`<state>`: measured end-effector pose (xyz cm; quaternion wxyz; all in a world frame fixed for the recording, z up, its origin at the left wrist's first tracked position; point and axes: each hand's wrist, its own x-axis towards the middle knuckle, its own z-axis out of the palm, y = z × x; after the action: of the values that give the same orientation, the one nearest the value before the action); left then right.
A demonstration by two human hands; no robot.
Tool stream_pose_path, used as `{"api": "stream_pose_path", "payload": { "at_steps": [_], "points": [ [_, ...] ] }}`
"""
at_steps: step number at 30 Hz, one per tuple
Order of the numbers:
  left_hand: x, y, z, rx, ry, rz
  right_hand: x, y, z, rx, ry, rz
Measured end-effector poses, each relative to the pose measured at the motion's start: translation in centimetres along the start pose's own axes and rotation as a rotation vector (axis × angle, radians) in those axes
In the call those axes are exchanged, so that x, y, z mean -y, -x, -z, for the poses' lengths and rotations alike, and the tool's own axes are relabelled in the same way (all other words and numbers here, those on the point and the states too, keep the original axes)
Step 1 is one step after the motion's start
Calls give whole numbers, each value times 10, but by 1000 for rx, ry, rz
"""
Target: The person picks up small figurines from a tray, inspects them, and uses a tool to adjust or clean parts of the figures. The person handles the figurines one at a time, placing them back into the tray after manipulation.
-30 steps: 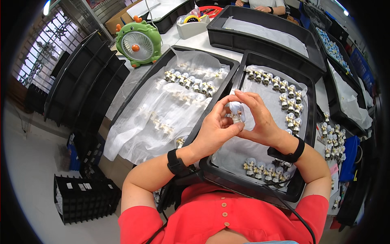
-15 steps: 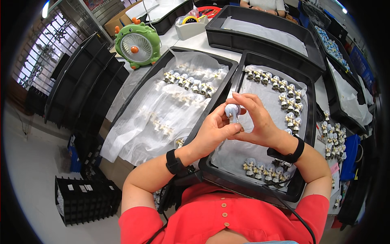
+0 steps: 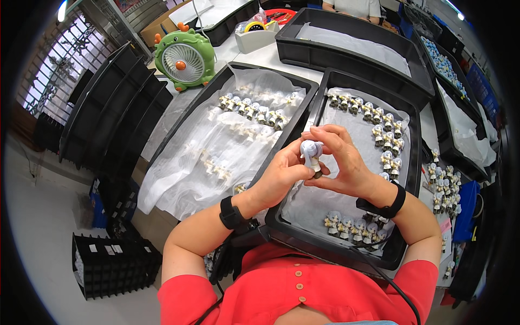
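Between my two hands, above the right-hand tray, is a small toy figurine (image 3: 311,154) with pale blue-grey hair, a white outfit and a dark base. It stands roughly upright. The fingers of my left hand (image 3: 288,170) close round its left side, the thumb low near its base. My right hand (image 3: 346,162) grips it from the other side, fingertips at the head and thumb by the base. Below lies a black tray (image 3: 416,142) lined with white sheet, where similar figurines (image 3: 355,228) stand in rows along the near and right sides.
On the left a second black tray (image 3: 309,89) holds figurines partly under thin white sheet. Loose figurines (image 3: 447,187) crowd the table at right. A green fan (image 3: 184,58) stands at the back left, a deep black tray (image 3: 346,57) beyond. Another person (image 3: 355,8) sits across.
The figurine has been turned between my fingers: its hair side faced me before, and now more of its front and dark base shows. Both hands stay in nearly the same place.
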<state>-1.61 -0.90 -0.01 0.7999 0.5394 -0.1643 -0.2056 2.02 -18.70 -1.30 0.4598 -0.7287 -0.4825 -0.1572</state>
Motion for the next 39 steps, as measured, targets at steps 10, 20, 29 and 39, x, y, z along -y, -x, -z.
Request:
{"api": "stream_pose_path", "payload": {
  "at_steps": [10, 20, 29, 39],
  "points": [
    [5, -1, 4, 19, 68, 34, 2, 1, -2, 35, -41, -28],
    [8, -2, 4, 32, 86, 18, 4, -1, -1, 47, -64, -43],
    [7, -2, 3, 11, 113, 13, 4, 0, 1, 66, -54, -60],
    [6, -2, 1, 5, 111, 5, 4, -2, 4, 73, 40, 2]
  ]
}}
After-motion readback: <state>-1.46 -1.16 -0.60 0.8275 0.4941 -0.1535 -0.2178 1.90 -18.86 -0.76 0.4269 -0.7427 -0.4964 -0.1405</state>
